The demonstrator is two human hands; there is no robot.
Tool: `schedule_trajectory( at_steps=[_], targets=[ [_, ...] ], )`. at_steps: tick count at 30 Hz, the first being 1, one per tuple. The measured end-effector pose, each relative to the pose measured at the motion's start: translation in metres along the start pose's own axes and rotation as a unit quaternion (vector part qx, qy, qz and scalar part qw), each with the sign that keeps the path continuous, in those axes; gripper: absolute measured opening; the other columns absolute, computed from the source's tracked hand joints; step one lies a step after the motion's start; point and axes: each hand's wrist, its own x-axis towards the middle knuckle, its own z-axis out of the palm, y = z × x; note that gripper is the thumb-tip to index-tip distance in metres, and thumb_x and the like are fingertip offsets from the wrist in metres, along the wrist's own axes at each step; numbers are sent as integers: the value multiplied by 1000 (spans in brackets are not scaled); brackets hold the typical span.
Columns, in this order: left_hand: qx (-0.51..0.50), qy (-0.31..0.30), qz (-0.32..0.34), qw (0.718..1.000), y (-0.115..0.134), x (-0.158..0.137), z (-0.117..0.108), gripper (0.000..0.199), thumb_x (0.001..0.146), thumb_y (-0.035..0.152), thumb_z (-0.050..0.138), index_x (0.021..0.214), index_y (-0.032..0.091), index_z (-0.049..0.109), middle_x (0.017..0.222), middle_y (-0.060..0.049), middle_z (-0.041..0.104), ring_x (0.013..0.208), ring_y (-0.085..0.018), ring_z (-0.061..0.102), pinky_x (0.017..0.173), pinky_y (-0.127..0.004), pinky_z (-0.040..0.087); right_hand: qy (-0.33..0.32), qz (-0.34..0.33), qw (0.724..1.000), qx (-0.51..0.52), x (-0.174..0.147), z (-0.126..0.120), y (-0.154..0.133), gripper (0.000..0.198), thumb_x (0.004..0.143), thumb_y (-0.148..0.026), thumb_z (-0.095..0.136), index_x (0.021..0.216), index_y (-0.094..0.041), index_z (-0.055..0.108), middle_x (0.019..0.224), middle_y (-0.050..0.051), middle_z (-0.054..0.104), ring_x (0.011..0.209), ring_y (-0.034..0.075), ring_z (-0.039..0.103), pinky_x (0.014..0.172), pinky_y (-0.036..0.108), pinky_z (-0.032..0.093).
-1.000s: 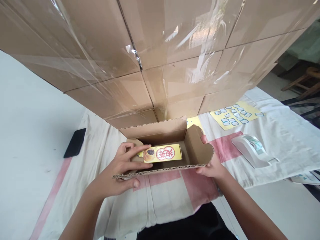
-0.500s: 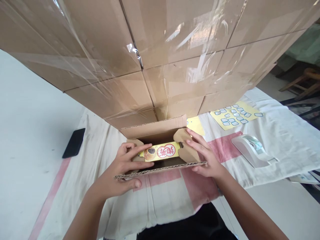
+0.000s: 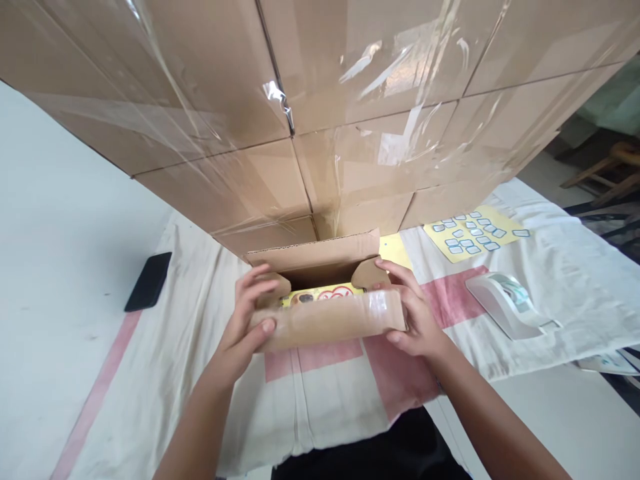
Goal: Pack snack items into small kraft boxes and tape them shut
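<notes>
A small cardboard box [image 3: 325,323] stands in front of me with its top flaps up. Its near flap leans inward over the opening, while the far flap stands upright against the stacked cartons. Inside lies a yellow printed packet [image 3: 320,293], partly covered by the near flap. My left hand [image 3: 247,317] grips the box's left end, thumb on the near flap and fingers by the left side flap. At the right end, my right hand [image 3: 413,307] holds the box, its fingers along the right side flap and its thumb at the near corner.
Stacked cardboard cartons [image 3: 350,160] wrapped in clear film rise behind the box. A tape dispenser [image 3: 510,303] and a yellow sheet of stickers [image 3: 475,233] lie to the right. On the left is a black phone [image 3: 149,281]. A cloth [image 3: 325,407] covers the table.
The near flap has swung up and inward, hiding part of the yellow packet. My left fingers have lifted off the packet, and the left thumb now presses on the flap.
</notes>
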Motion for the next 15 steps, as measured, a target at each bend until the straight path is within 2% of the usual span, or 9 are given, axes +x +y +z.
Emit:
schedule_trajectory(
  at_steps=[2, 3, 5, 7, 9, 10, 12, 13, 15],
  targets=[
    [-75, 109, -9, 991, -5, -1, 14, 52, 88, 37, 70, 137, 44, 52, 169, 7, 22, 155, -29, 23, 124, -50, 29, 3, 1, 1000, -1, -1, 2, 0, 60, 93, -71, 53, 136, -28, 55, 158, 15, 41, 145, 42, 43, 111, 63, 44],
    [-107, 135, -15, 985, -5, -1, 20, 61, 86, 34, 72, 140, 47, 47, 170, 8, 19, 156, -28, 21, 125, -49, 28, 3, 3, 1000, 0, -2, 3, 1, 61, 94, -70, 52, 138, -29, 53, 159, 15, 39, 146, 41, 41, 111, 63, 43],
    [-149, 139, -43, 978, -3, -2, 28, 76, 85, 30, 70, 148, 52, 34, 170, 8, 19, 156, -25, 23, 124, -48, 32, -1, 11, 1000, 6, -4, 5, 2, 64, 94, -70, 52, 142, -29, 49, 161, 14, 36, 150, 41, 35, 113, 63, 41],
    [-162, 137, -72, 975, 0, -4, 31, 85, 86, 27, 66, 154, 54, 21, 166, 5, 27, 153, -23, 30, 120, -44, 40, 3, 23, 1000, 16, -6, 7, 5, 69, 92, -71, 55, 147, -30, 44, 161, 15, 36, 151, 41, 32, 113, 62, 41],
    [-160, 143, -86, 973, -2, -5, 30, 86, 87, 29, 64, 156, 52, 18, 159, 1, 36, 145, -23, 41, 113, -42, 46, 35, 36, 998, 28, -6, 8, 7, 78, 89, -70, 60, 152, -31, 37, 161, 16, 35, 144, 40, 42, 105, 59, 48],
    [-154, 144, -86, 974, -6, -6, 29, 81, 86, 31, 64, 155, 49, 25, 155, 0, 40, 142, -25, 43, 112, -43, 47, 62, 35, 997, 30, -5, 7, 7, 81, 88, -68, 64, 154, -31, 35, 160, 17, 36, 136, 39, 49, 98, 57, 52],
    [-133, 145, -65, 978, -17, -5, 24, 55, 84, 36, 66, 138, 39, 53, 145, -3, 45, 140, -29, 43, 115, -46, 42, 130, 17, 991, 8, -3, 4, -2, 73, 87, -58, 70, 148, -31, 43, 151, 16, 45, 121, 36, 58, 88, 53, 55],
    [-121, 143, -47, 981, -25, -4, 22, 39, 83, 39, 67, 121, 33, 64, 140, -4, 48, 140, -31, 41, 118, -49, 38, 163, 5, 987, -10, -1, 2, -11, 58, 88, -49, 71, 140, -31, 51, 142, 15, 53, 115, 35, 60, 86, 53, 55],
    [-101, 136, -6, 986, -38, -1, 17, 22, 82, 45, 67, 93, 26, 69, 132, -6, 50, 139, -34, 40, 121, -53, 32, 199, -1, 979, -39, 3, -2, -35, 23, 95, -34, 62, 117, -31, 63, 114, 10, 64, 107, 33, 62, 86, 54, 53]
  ],
)
